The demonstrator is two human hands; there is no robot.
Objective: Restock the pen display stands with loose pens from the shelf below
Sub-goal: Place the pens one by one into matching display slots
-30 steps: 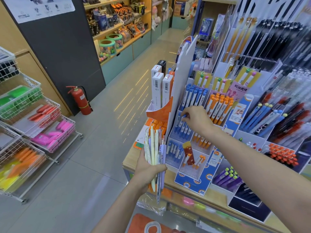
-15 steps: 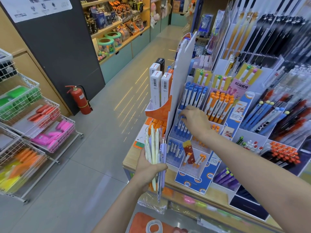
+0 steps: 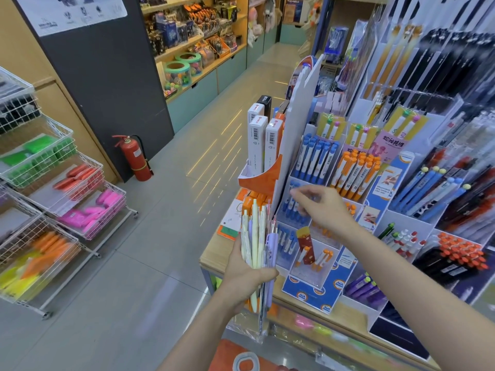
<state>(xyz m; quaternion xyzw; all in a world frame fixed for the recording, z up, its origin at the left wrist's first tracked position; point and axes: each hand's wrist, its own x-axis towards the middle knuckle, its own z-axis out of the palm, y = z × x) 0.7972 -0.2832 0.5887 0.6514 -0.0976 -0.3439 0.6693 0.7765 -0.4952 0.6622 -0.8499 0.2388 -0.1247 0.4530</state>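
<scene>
Loose pens (image 3: 257, 236), slim pastel yellow and lilac barrels, stand bunched upright in the left hand (image 3: 247, 275), which grips them beside the tiered display stand (image 3: 312, 290). Its clear compartments hold blue-capped pens (image 3: 316, 159) and orange-capped pens (image 3: 355, 174). The right hand (image 3: 322, 210) hovers blurred, fingers loosely spread, holding nothing.

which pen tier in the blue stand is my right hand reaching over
The middle blue-pen tier; the right hand hovers there, below the full top tier.
</scene>
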